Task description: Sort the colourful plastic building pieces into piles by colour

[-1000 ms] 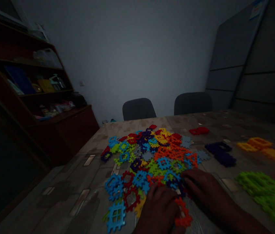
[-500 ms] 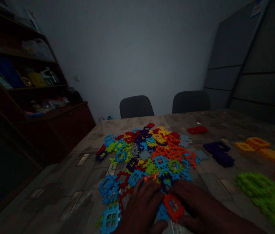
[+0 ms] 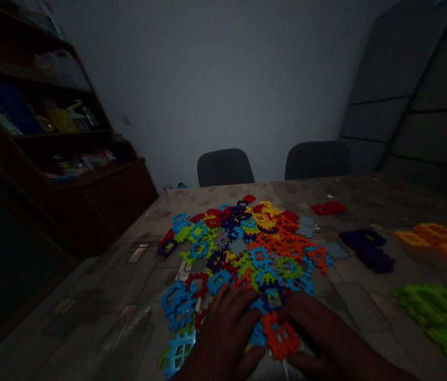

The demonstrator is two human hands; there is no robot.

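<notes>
Both hands rest low in the pile of coloured plastic pieces (image 3: 261, 255) on the patterned table. My left hand (image 3: 227, 330) lies palm down over blue and red pieces, fingers somewhat spread, its thumb near a blue piece. To its right, my right hand (image 3: 322, 330) has its fingers apart at the right edge of an orange window piece (image 3: 279, 336), touching or nearly touching it. A dark purple frame (image 3: 273, 296) lies just beyond, between the fingertips. What lies under the left palm is hidden.
Sorted groups lie at the right: green pieces (image 3: 441, 317), yellow-orange pieces (image 3: 435, 238), purple pieces (image 3: 368, 250) and red pieces (image 3: 328, 208). Two dark chairs (image 3: 225, 166) stand behind the table (image 3: 108, 307). A wooden shelf (image 3: 92, 180) is at the left.
The view has shifted slightly. The orange window piece has turned a little between my hands. My left hand has moved slightly left, and both hands remain low over the pile.
</notes>
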